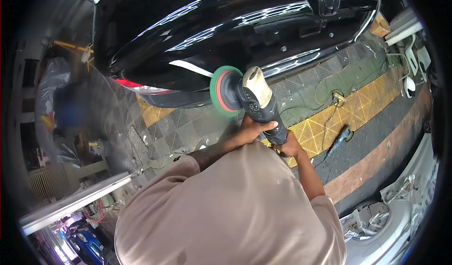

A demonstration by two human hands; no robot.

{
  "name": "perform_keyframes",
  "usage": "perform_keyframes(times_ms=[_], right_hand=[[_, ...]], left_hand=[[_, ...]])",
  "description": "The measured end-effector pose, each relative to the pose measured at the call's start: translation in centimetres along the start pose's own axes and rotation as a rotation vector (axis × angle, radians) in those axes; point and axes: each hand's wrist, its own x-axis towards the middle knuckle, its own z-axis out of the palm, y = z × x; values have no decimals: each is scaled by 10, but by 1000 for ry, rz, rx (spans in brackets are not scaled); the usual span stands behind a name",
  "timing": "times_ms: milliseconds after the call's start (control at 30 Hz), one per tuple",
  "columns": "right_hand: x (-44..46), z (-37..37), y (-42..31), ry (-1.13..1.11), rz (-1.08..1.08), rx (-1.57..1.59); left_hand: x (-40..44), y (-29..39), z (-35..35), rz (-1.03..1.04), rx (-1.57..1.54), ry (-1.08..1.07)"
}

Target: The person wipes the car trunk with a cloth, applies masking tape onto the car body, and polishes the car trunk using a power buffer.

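Both my hands are on a car polisher (267,110) with a black body, a pale worn cover over its head, and a green foam pad (216,93) with a red ring. My left hand (252,131) wraps round the middle of the body, its thumb over the top. Further back, my right hand (288,145) grips the rear end of the handle. The pad stands on edge beside the glossy black rear of a car (212,39), near a white reflection. Whether it touches the paint, I cannot tell. A red tail light (133,83) shows at the left corner.
A cable (301,106) trails across the grey and yellow tiled floor (362,106). A blue-and-black tool (345,134) lies on the floor at right. Silver body panels with newspaper (372,218) are at lower right. A cardboard box (379,25) sits beyond the car's right corner.
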Motion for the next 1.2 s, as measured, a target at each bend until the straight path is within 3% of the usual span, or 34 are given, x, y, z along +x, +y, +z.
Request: perform_keyframes(times_ms=[233,367,600,700,767,1200], right_hand=[[20,9,-1,-60,-9,-64],[33,24,-8,13,-95,-36],[30,49,-24,238,-156,9],[29,49,-22,190,-119,36],[27,45,-28,155,-114,33],[28,45,-38,238,-252,-11]], left_hand=[[-10,15,-3,110,-54,89],[-9,24,-20,152,-4,104],[-2,58,-37,128,132,-100],[-8,63,-32,405,83,-239],[-9,52,-35,166,186,-12],[4,33,-62,210,182,-156]])
